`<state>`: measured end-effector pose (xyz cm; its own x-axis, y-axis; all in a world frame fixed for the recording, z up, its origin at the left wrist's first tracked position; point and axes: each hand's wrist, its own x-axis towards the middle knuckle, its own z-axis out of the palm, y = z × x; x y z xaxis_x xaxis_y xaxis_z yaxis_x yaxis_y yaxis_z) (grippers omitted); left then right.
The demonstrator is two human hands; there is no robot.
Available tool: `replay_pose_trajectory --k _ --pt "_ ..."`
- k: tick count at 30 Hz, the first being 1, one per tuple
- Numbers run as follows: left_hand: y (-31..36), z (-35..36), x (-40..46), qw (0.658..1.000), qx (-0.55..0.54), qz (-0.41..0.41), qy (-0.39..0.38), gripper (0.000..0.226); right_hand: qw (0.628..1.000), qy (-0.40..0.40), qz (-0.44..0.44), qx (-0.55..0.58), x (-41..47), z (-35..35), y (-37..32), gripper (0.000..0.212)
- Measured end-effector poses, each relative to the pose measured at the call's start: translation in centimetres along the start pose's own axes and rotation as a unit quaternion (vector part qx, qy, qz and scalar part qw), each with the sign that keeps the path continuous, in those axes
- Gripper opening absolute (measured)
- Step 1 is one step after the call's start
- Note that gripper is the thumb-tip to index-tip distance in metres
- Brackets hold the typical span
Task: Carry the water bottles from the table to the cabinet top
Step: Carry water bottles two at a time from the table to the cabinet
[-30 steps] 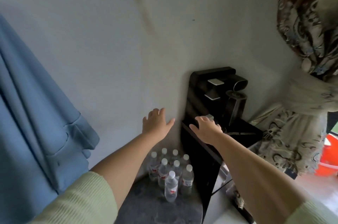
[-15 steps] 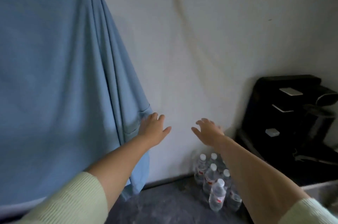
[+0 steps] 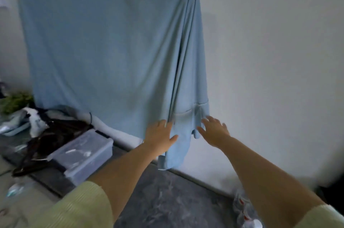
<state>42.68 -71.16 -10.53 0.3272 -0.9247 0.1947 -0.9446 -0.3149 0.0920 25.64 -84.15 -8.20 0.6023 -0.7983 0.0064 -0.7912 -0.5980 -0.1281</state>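
dark marbled table (image 3: 167, 196) held upright water bottles (image 3: 242, 207) low beside the right hand (image 3: 216, 131); both hands spread, empty, left hand (image 3: 160, 136) farther.

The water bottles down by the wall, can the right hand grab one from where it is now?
Probably not yet. The right hand is open, up by the blue cloth, while the water bottles sit low under that forearm. Nothing blocks them; the hand would need to drop back.
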Motion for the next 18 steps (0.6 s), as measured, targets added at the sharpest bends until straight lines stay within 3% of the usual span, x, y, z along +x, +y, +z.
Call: replay_pose_trajectory --k 5,11,18 --pt "-7.6 -1.7 -7.9 0.988 0.044 -0.149 0.0 0.053 0.992 -0.022 -0.127 -0.009 0.3 2.2 -8.5 0.05" --pt "-18.1 -5.7 -21.2 0.943 0.048 -0.329 -0.015 0.057 0.959 -0.056 -0.278 0.009 -3.1 6.0 -23.0 0.05" --pt "-25.5 -9.8 -36.0 0.889 0.073 -0.452 0.014 0.053 0.916 -0.087 -0.387 0.057 -8.9 8.6 -38.5 0.052"
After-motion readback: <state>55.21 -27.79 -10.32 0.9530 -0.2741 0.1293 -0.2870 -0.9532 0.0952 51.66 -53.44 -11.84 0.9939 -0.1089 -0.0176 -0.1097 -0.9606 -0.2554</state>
